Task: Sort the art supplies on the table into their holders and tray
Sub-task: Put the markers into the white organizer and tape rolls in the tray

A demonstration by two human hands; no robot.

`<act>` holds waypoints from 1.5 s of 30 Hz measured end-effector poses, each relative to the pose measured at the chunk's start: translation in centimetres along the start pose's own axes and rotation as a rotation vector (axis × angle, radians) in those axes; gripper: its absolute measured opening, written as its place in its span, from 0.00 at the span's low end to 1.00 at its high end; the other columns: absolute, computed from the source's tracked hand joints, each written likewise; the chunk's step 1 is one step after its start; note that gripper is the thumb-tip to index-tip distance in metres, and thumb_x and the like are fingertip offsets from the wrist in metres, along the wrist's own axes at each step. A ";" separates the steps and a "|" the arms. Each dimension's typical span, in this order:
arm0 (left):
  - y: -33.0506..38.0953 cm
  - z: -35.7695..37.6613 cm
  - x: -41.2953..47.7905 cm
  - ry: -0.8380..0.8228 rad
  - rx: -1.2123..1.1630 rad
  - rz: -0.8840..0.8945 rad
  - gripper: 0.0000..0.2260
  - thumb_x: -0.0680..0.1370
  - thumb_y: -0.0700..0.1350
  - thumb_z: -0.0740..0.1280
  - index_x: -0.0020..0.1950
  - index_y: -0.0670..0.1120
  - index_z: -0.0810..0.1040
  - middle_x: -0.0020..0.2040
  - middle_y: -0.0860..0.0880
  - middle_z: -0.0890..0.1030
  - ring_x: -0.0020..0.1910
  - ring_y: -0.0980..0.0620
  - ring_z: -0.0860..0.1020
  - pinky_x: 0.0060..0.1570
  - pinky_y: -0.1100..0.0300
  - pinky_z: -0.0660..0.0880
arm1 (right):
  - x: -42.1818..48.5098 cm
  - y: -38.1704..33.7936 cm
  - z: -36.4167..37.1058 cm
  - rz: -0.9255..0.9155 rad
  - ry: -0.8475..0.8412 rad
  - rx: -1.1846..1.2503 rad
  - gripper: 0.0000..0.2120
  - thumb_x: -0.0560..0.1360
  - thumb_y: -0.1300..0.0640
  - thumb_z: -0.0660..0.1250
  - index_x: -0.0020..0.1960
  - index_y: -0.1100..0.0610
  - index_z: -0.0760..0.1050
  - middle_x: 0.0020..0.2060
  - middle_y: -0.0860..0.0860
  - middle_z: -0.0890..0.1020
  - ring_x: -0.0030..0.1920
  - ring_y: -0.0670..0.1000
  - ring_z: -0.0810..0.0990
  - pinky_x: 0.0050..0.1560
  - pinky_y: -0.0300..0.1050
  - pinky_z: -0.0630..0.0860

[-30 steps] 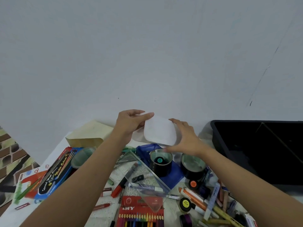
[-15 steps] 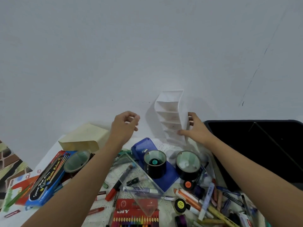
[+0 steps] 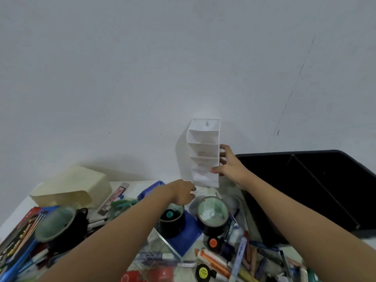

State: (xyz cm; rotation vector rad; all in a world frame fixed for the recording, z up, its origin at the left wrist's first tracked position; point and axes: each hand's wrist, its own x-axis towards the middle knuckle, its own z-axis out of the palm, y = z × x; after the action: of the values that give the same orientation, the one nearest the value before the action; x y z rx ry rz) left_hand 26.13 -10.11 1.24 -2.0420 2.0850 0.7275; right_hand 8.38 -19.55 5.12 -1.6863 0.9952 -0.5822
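White holder [image 3: 203,151] stands upright against wall [image 3: 122,78], centre frame. Right hand [image 3: 232,167] grips its right edge, thumb on front; I judge it steadying against tipping. Left hand [image 3: 181,192] at holder's lower left corner, fingers hidden, can't tell grip. Black tray [image 3: 284,154] right; markers [image 3: 213,259] unsorted below.

The left hand [image 3: 182,193] shows only its back, so its fingers are hidden. The right hand [image 3: 232,166] covers part of the edge of the holder [image 3: 203,151]. The bin [image 3: 325,190] is cut by the right border, and the pens [image 3: 253,259] below it are blurred.
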 end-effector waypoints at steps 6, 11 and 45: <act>-0.2 1.3 0.9 0.011 0.068 0.014 0.16 0.84 0.49 0.58 0.66 0.45 0.79 0.68 0.45 0.77 0.66 0.42 0.74 0.67 0.47 0.70 | 0.6 1.3 -0.7 0.060 -0.018 0.012 0.39 0.71 0.70 0.73 0.74 0.51 0.58 0.59 0.49 0.75 0.62 0.52 0.76 0.57 0.50 0.78; 0.1 1.6 0.1 -0.013 0.136 0.026 0.14 0.83 0.47 0.59 0.53 0.41 0.82 0.57 0.45 0.82 0.55 0.44 0.78 0.59 0.49 0.74 | 1.1 1.8 -0.6 0.109 -0.074 -0.098 0.42 0.70 0.68 0.74 0.75 0.51 0.56 0.64 0.51 0.72 0.64 0.55 0.74 0.66 0.56 0.75; 1.8 0.2 -4.4 0.521 -0.668 0.115 0.21 0.84 0.53 0.59 0.77 0.64 0.60 0.59 0.51 0.83 0.54 0.53 0.83 0.60 0.49 0.79 | 0.7 6.1 3.2 0.208 -0.012 -0.188 0.25 0.70 0.39 0.58 0.63 0.47 0.73 0.54 0.50 0.82 0.53 0.54 0.82 0.56 0.58 0.81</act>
State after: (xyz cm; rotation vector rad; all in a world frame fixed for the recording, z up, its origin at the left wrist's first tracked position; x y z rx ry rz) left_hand 24.68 -6.07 3.32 -2.7115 2.4862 1.1340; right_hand 9.19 -19.15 -1.75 -1.7193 1.2301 -0.3497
